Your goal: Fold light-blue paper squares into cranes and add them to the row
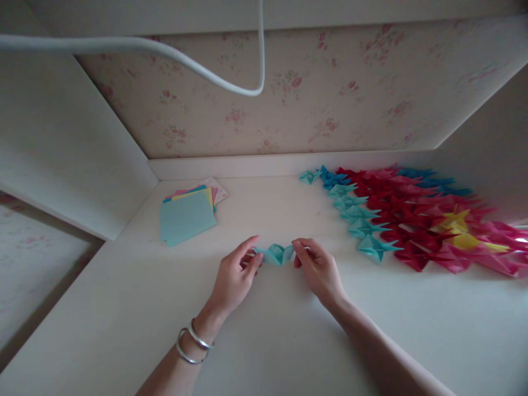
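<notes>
A folded teal origami piece [279, 254] is held between my two hands, just above or on the white desk. Its left point is pinched in my left hand [237, 269], between thumb and fingers. At the other end, my right hand [317, 267] pinches the right point the same way. The middle of the piece bulges up in a small cup-like shape. Two silver bangles [193, 342] circle my left wrist.
Back left on the desk [264, 341] lies a stack of square paper sheets [187, 217], teal on top. Rows of folded origami pieces [412, 220] in teal, blue, red, pink and yellow spread along the right. A white cable [198, 69] hangs before the floral back wall [289, 110].
</notes>
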Tool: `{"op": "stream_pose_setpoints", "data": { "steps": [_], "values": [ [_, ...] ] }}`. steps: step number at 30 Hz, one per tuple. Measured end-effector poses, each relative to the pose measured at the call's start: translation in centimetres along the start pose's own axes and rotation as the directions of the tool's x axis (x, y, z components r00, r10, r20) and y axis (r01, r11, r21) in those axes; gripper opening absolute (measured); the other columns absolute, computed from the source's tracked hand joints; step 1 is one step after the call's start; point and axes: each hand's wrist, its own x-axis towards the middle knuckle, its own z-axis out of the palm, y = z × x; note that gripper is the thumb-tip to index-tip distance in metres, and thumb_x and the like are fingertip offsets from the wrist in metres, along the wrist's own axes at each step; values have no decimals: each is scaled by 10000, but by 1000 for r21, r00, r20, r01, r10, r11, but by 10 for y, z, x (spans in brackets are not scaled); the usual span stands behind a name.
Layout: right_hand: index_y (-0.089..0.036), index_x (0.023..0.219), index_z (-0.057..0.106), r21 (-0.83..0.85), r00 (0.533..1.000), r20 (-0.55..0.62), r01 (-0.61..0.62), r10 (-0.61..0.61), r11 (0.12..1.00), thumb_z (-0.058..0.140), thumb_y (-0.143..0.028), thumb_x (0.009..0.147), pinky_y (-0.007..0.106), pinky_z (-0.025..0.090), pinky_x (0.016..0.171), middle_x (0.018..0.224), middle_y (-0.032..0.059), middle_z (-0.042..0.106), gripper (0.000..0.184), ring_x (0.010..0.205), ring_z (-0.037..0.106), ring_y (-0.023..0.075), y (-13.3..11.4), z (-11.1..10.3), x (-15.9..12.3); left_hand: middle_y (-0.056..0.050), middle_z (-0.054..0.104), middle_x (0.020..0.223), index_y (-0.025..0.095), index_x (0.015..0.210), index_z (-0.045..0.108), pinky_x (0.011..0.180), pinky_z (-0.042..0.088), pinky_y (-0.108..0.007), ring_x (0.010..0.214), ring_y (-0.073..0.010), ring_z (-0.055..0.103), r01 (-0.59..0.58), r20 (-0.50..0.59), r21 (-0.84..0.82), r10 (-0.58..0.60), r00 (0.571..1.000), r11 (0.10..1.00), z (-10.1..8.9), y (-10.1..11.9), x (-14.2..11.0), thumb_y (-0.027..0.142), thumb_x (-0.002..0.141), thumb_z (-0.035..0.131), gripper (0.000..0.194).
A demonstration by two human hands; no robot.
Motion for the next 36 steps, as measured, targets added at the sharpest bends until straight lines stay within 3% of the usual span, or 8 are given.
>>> {"op": "stream_pose_setpoints", "data": {
  "steps": [5, 14, 25, 36],
  "values": [
    [-173, 878, 672, 3, 1000, -6, 16, -16, 1000, 574, -482, 901, 251, 434, 515, 567, -17, 564, 324, 524, 550, 142, -1, -1, 0, -56, 703, 932, 222, 1059, 714, 627, 565, -237, 692, -147, 677, -148, 91, 126, 137, 986, 981, 2, 0, -2, 323, 960, 538, 226],
    [-173, 889, 672, -14, 999, -38, 19, -19, 1000, 567, -476, 912, 256, 424, 501, 556, -19, 555, 322, 509, 546, 145, -2, -3, 2, -15, 706, 708, 211, 865, 701, 638, 511, -235, 646, -165, 670, -75, -17, 187, 80, 997, 979, -4, 2, 0, 317, 919, 593, 161],
    [-180, 850, 694, -33, 996, -35, 82, -83, 996, 576, -440, 907, 262, 435, 522, 716, 13, 591, 291, 541, 537, 129, -7, -4, -1, -42, 775, 790, 189, 898, 718, 670, 578, -264, 718, -197, 746, 68, -76, 50, -64, 995, 996, -5, -3, 5, 386, 895, 607, 226],
    [-183, 847, 653, -4, 996, -84, 10, -10, 1000, 539, -505, 924, 260, 428, 546, 560, -15, 562, 351, 541, 538, 149, -1, -7, -1, -12, 740, 625, 184, 896, 725, 566, 563, -260, 551, -183, 715, 109, -212, 42, -98, 972, 993, -7, 4, 1, 394, 886, 613, 239]
  ]
}}
